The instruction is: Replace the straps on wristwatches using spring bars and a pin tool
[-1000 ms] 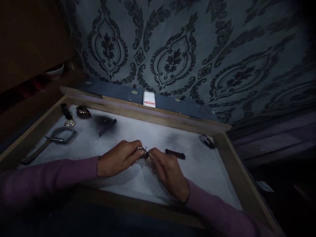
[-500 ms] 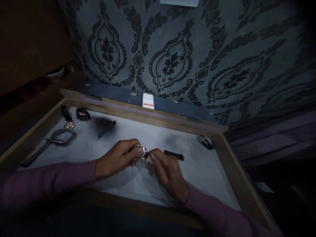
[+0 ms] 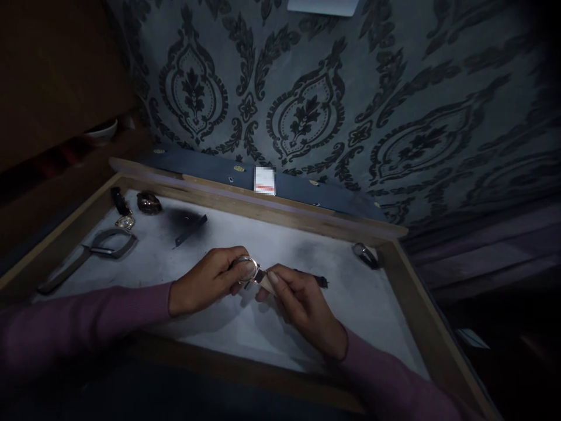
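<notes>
My left hand (image 3: 213, 279) grips a round silver-rimmed wristwatch (image 3: 248, 269) by its case, thumb across the face. From the right side of the case runs a short strap (image 3: 265, 282), dark near the lugs and pale further along. The fingers of my right hand (image 3: 302, 298) pinch this strap. Both hands are above the white floor of a wooden tray. Partly behind my right hand lies a loose dark watch strap (image 3: 323, 282). Another dark strap piece (image 3: 191, 230) rests beyond my left hand.
At the tray's left are a gold-toned watch (image 3: 125, 222), a dark watch (image 3: 149, 202) and a grey strap watch (image 3: 113, 243). One more watch (image 3: 365, 255) sits by the right wall. The raised wooden rim (image 3: 263, 206) surrounds everything; a small white card (image 3: 265, 180) stands behind it.
My right hand has shifted slightly right and down along the strap, showing more of its pale part. My left hand keeps its hold on the watch, almost unmoved.
</notes>
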Demonstrator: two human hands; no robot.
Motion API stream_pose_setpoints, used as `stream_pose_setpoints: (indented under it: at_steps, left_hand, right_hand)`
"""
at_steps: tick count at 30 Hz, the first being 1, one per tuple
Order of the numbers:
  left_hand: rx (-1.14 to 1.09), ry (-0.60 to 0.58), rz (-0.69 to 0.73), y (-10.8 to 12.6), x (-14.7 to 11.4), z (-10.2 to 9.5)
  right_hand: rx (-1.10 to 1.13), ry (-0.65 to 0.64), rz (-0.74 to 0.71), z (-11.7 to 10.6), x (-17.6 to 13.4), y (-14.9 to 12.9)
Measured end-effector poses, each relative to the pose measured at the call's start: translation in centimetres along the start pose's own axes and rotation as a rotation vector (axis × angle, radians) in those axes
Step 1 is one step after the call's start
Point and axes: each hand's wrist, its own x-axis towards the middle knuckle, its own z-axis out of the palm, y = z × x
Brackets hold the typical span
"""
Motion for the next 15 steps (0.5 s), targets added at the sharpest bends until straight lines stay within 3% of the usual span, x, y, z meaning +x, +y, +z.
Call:
stream_pose_setpoints:
  at_steps: [15]
  left_hand:
    - [0.025,-0.001,0.002,-0.13,-0.02,-0.10]
  right_hand:
    - [0.054,-0.057,0.054,-0.44,0.06,0.02]
